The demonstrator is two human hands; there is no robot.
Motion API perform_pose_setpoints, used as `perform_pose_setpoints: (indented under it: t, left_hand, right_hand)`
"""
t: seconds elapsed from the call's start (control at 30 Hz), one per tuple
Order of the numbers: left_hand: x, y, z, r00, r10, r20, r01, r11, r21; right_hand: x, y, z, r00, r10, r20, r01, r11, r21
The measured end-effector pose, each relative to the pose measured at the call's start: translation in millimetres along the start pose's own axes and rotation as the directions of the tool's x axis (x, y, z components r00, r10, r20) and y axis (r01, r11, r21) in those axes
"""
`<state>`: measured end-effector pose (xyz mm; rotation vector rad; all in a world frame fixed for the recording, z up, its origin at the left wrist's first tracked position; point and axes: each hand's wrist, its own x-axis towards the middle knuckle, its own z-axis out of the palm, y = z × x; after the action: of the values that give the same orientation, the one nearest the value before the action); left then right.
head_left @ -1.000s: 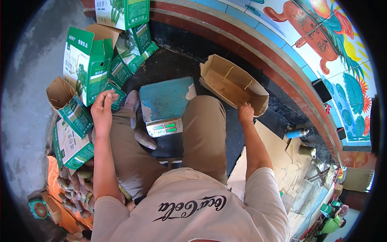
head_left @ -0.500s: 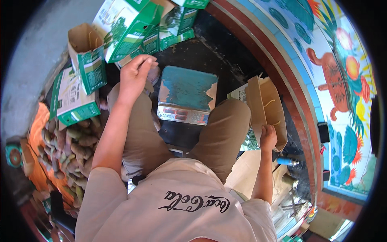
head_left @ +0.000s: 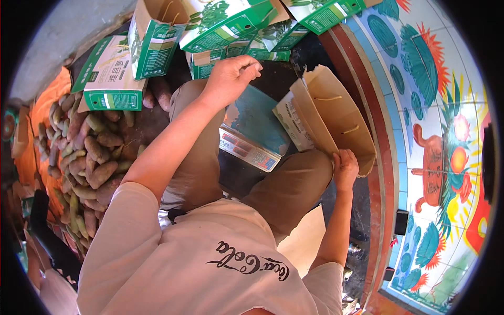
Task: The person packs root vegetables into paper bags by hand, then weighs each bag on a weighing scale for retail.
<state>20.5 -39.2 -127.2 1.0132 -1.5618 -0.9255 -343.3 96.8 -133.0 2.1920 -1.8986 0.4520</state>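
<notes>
The right hand is gripping the near edge of the open box just past it; the left hand is making a loose fist.

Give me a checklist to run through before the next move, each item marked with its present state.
1. Right hand gripping the open carton: ok, at its near rim.
2. Mouth open: ok, yellow cords show inside.
3. Carton bottom sealed: cannot tell, its underside is hidden.
4. Left hand empty: cannot tell; fingers curled, nothing visible in it.
5. Scale fully in view: not ok, the left arm hides part.
6. Tubers in view: ok, heaped at the person's left.
</notes>
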Motion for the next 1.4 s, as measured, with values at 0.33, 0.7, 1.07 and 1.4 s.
perform_pose_setpoints:
  t: [0.33, 0.7, 1.07, 1.4]
  left_hand:
    - [2, -1, -6, 0.997, 0.028, -0.079, -0.026, 0.999, 0.024]
    - [-6, 4, -13, 0.983, 0.053, -0.175, -0.07, 0.993, -0.092]
    - [-107, -76, -138, 0.877, -0.182, -0.445, 0.299, 0.931, 0.209]
    - [-279, -212, -120, 0.618, -0.726, -0.3, 0.752, 0.436, 0.494]
  right_hand:
    - [49, -26, 57, 0.925, -0.295, 0.241, 0.272, 0.954, 0.124]
    - [28, -35, 41, 0.981, -0.145, 0.131, 0.105, 0.957, 0.272]
    - [10, -1, 42, 0.921, 0.389, -0.03, -0.328, 0.812, 0.482]
    - [1, 21, 35, 0.853, 0.523, -0.002, -0.402, 0.658, 0.637]
